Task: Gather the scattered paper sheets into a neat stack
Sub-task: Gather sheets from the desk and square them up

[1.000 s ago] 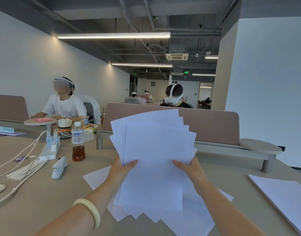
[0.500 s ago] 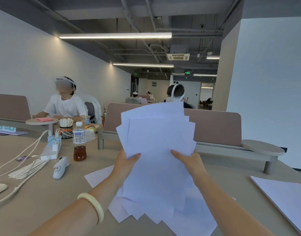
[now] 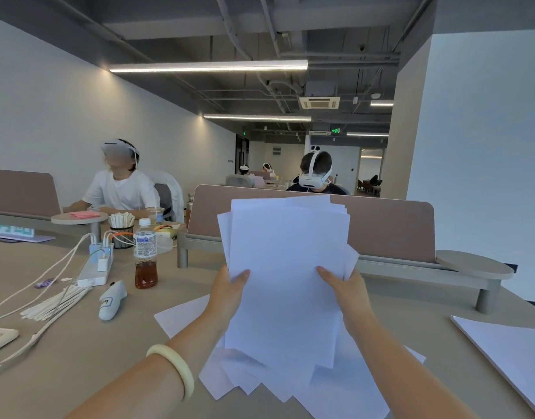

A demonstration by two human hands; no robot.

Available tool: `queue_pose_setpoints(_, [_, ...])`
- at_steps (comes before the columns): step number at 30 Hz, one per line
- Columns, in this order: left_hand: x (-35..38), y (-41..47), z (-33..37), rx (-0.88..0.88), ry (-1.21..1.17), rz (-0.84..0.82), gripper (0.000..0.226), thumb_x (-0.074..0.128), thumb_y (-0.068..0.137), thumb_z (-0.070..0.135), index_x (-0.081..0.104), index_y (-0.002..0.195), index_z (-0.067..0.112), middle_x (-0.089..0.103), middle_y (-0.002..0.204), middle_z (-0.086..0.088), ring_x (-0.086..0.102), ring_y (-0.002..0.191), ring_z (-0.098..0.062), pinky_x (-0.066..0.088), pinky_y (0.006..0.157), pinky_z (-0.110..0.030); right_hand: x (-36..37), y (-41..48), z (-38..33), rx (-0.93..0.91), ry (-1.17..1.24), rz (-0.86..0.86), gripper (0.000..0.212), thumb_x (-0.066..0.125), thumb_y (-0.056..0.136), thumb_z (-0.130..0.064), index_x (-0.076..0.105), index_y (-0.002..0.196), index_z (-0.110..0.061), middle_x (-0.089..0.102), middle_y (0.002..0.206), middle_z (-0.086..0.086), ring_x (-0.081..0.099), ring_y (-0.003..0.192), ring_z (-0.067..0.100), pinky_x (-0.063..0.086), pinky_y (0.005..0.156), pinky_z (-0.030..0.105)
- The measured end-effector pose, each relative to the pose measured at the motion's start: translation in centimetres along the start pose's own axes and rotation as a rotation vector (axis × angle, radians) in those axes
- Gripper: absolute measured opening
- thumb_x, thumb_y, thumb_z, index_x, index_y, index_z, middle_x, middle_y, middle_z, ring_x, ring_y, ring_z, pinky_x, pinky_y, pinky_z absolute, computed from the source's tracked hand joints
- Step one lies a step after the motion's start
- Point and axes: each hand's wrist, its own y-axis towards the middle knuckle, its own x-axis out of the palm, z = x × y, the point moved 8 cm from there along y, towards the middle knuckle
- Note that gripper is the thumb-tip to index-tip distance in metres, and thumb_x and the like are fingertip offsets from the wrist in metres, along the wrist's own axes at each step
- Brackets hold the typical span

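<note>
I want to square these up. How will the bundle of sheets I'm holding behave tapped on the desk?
The bundle of sheets is fanned, corners poking out top and bottom, so sheets probably slide easily against each other. Gripped at both edges by left hand and right hand, it stands upright unbent, so likely stiff enough for tapping.

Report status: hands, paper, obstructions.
Left hand and right hand grip the paper sheaf upright by its sides. Edges uneven, fanned. Loose sheets lie on the table beneath. Bottle stands apart, left.
</note>
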Motion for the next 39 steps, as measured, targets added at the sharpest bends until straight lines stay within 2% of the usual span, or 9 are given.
queue_pose_setpoints(3, [-0.4, 0.3, 0.6, -0.001, 0.010, 0.026, 0.027, 0.058, 0.092, 0.018, 0.045, 0.115, 0.019, 0.057, 0.115, -0.001, 0.056, 0.106, -0.020, 0.048, 0.094, -0.038, -0.5, 0.3, -0.6, -0.044, 0.016, -0.004, 0.041, 0.076, 0.078, -0.019, 0.062, 0.116, -0.018, 0.072, 0.108, 0.000, 0.069, 0.097, 0.020, 0.057, 0.085, 0.041])
queue_pose_setpoints(6, [-0.7, 0.0, -0.4, -0.030, 0.009, 0.041, 0.034, 0.062, 0.089, 0.015, 0.039, 0.114, 0.018, 0.054, 0.104, 0.000, 0.057, 0.095, -0.018, 0.050, 0.076, -0.030, -0.4, 0.0, 0.3, -0.049, -0.009, -0.064, 0.053, 0.081, 0.073, -0.021, 0.059, 0.121, -0.021, 0.071, 0.112, -0.002, 0.069, 0.100, 0.018, 0.057, 0.083, 0.038])
queue_pose_setpoints(10, [-0.4, -0.4, -1.6, -0.062, 0.050, 0.015, 0.037, 0.059, 0.092, 0.019, 0.049, 0.127, 0.016, 0.061, 0.118, -0.004, 0.059, 0.111, -0.026, 0.049, 0.091, -0.039, 0.4, -0.3, 1.5, -0.007, -0.036, -0.129, 0.066, 0.077, 0.071, -0.025, 0.048, 0.130, -0.024, 0.065, 0.121, -0.001, 0.066, 0.106, 0.018, 0.055, 0.087, 0.038])
queue_pose_setpoints(15, [-0.2, -0.2, -0.2, -0.043, 0.045, 0.049, 0.035, 0.050, 0.096, 0.020, 0.049, 0.131, 0.014, 0.060, 0.122, -0.003, 0.057, 0.112, -0.023, 0.045, 0.090, -0.035, 1.6, 0.1, -0.8, -0.024, -0.141, -0.111, 0.027, 0.051, 0.094, -0.011, 0.053, 0.118, -0.021, 0.064, 0.105, -0.003, 0.063, 0.092, 0.015, 0.051, 0.069, 0.025])
queue_pose_setpoints(20, [-0.7, 0.3, 0.4, -0.019, 0.039, 0.054, 0.034, 0.057, 0.093, 0.017, 0.047, 0.125, 0.014, 0.059, 0.117, -0.002, 0.058, 0.108, -0.022, 0.048, 0.090, -0.037, 1.0, 0.8, -1.7, -0.030, -0.069, -0.074, 0.042, 0.064, 0.088, -0.012, 0.039, 0.121, -0.022, 0.058, 0.114, -0.002, 0.060, 0.103, 0.022, 0.052, 0.089, 0.040])
queue_pose_setpoints(25, [-1.2, -0.6, -2.6, -0.104, 0.069, 0.044, 0.035, 0.061, 0.090, 0.017, 0.044, 0.121, 0.017, 0.059, 0.117, -0.004, 0.057, 0.111, -0.025, 0.048, 0.093, -0.040, 0.1, -0.5, 2.7, 0.081, -0.132, -0.077, 0.043, 0.066, 0.086, -0.008, 0.041, 0.119, -0.017, 0.061, 0.106, -0.004, 0.062, 0.092, 0.012, 0.049, 0.070, 0.023])
queue_pose_setpoints(29, [-1.0, -1.0, -2.9, -0.121, 0.092, 0.037, 0.032, 0.054, 0.094, 0.020, 0.044, 0.125, 0.019, 0.057, 0.120, -0.003, 0.055, 0.112, -0.024, 0.046, 0.094, -0.038, 0.8, -0.5, 3.5, 0.061, -0.226, -0.130, 0.030, 0.055, 0.090, -0.003, 0.058, 0.116, -0.016, 0.068, 0.109, 0.003, 0.066, 0.098, 0.018, 0.052, 0.078, 0.025])
queue_pose_setpoints(34, [-0.7, -1.3, -2.6, -0.130, 0.092, 0.041, 0.019, 0.049, 0.097, 0.023, 0.037, 0.113, 0.025, 0.051, 0.114, 0.000, 0.051, 0.107, -0.021, 0.043, 0.091, -0.035, 0.9, -0.1, 4.2, 0.125, -0.258, -0.083, 0.030, 0.055, 0.089, -0.012, 0.054, 0.119, -0.014, 0.066, 0.113, 0.006, 0.063, 0.106, 0.025, 0.051, 0.090, 0.039])
queue_pose_setpoints(39, [-0.7, -1.2, -2.6, -0.123, 0.094, 0.039, 0.026, 0.048, 0.097, 0.022, 0.037, 0.120, 0.019, 0.050, 0.113, -0.001, 0.051, 0.105, -0.021, 0.043, 0.088, -0.034, 0.9, 0.1, 4.6, 0.140, -0.275, -0.077, 0.038, 0.059, 0.080, -0.020, 0.054, 0.118, -0.015, 0.065, 0.114, 0.008, 0.064, 0.104, 0.026, 0.050, 0.094, 0.046])
